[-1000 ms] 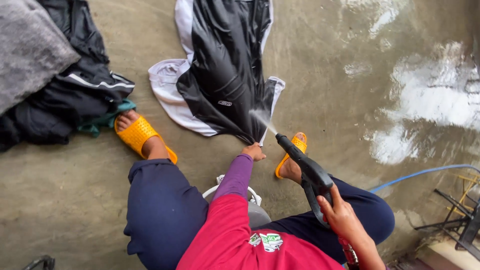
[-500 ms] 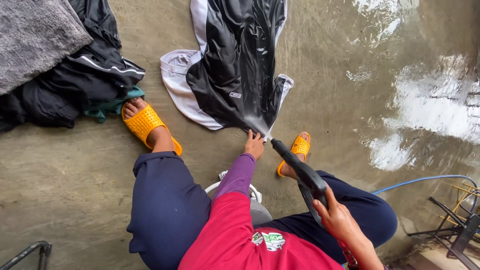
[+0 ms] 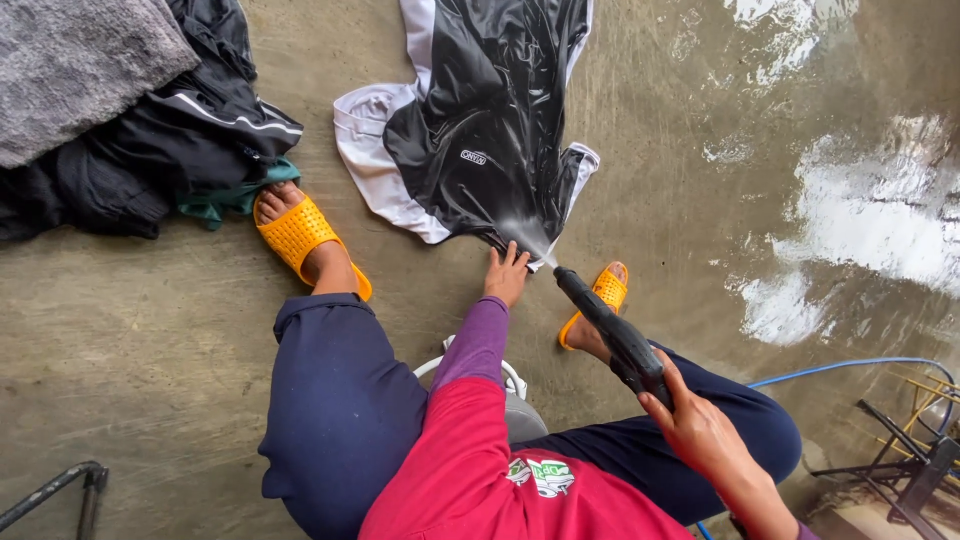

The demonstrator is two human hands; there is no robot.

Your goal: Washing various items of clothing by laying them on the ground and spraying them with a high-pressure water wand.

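A black and white garment (image 3: 490, 120) lies spread on the wet concrete floor in front of me. My left hand (image 3: 506, 275) presses its fingertips on the garment's near hem. My right hand (image 3: 698, 425) grips a black spray gun (image 3: 612, 330), whose nozzle points at the hem and throws a fine spray onto it right beside my left fingers. I sit low, knees apart, in dark blue trousers and orange slippers (image 3: 300, 238).
A heap of dark clothes (image 3: 160, 150) and a grey towel (image 3: 80, 70) lie at the upper left by my left foot. A blue hose (image 3: 850, 365) runs along the floor at right, near a black metal frame (image 3: 915, 465). Soapy foam patches (image 3: 880, 220) cover the floor at right.
My left hand has reached forward onto the garment's hem. The spray gun's nozzle has come closer to the hem, next to that hand, and the view has tilted down slightly.
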